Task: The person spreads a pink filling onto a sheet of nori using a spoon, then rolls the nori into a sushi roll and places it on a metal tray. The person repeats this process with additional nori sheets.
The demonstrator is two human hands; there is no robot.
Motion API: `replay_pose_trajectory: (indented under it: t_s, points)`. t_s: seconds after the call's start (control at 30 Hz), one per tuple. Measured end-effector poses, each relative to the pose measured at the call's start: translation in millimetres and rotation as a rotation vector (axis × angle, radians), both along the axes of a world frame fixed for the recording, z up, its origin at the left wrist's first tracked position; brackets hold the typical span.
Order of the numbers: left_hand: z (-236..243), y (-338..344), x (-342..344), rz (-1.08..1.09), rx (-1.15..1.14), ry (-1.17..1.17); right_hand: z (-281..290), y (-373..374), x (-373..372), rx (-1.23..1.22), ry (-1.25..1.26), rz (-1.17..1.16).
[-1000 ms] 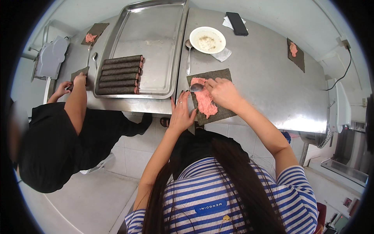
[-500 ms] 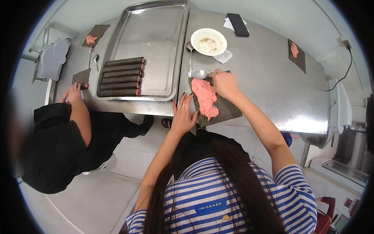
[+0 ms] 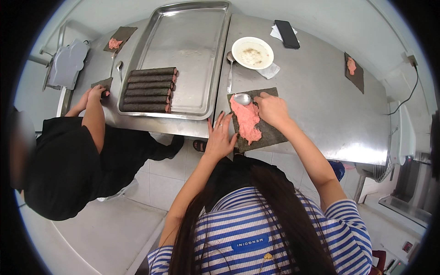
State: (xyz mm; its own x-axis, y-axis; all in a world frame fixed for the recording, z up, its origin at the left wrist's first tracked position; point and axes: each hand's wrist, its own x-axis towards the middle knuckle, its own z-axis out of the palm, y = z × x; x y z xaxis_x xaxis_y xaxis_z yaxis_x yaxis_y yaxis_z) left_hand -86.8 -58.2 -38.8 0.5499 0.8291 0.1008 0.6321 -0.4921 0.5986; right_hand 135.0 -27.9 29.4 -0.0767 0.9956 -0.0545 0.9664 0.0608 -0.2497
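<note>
In front of me a dark seaweed sheet (image 3: 274, 135) lies on the steel table, with a strip of pink paste (image 3: 248, 121) along its left part. My right hand (image 3: 273, 110) is closed around the handle of a metal spoon (image 3: 242, 99), most of which the fingers hide. The spoon's bowl rests on the upper end of the paste. My left hand (image 3: 221, 138) lies with fingers spread at the sheet's left edge, its thumb near the lower left side; a ring is on one finger.
A large steel tray (image 3: 190, 32) at the left holds several seaweed rolls (image 3: 149, 91). Beyond my sheet are a white bowl of liquid (image 3: 252, 52), a second spoon (image 3: 229, 73) and a phone (image 3: 287, 34). Another sheet with paste (image 3: 354, 73) lies far right. At left, a co-worker's hands (image 3: 95, 93) handle a sheet.
The spoon has moved from beyond the sheet's far edge onto the top of the paste. My left hand stays by the sheet. The whole view has shifted slightly.
</note>
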Motion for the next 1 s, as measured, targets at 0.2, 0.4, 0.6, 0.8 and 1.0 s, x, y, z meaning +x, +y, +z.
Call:
replay_pose_trajectory:
  t_s: [0.2,0.4,0.6,0.8,1.0]
  points:
    - [-1.8,1.0,-0.4,-0.011,0.015,0.024,1.4,13.2,6.6,0.153,-0.096,0.079]
    - [-4.4,0.1,-0.1,-0.005,0.025,0.014,10.7,-13.2,32.5,0.183,-0.04,0.178]
    - [-1.4,0.4,0.9,-0.015,0.017,0.028,-5.7,-10.5,39.1,0.213,-0.065,0.209]
    - [-1.3,0.9,0.1,-0.016,0.008,0.033,-6.8,9.8,38.1,0.239,-0.124,0.152]
    - [-1.6,0.5,0.3,-0.013,0.018,0.02,8.7,-1.2,21.5,0.241,-0.107,0.246]
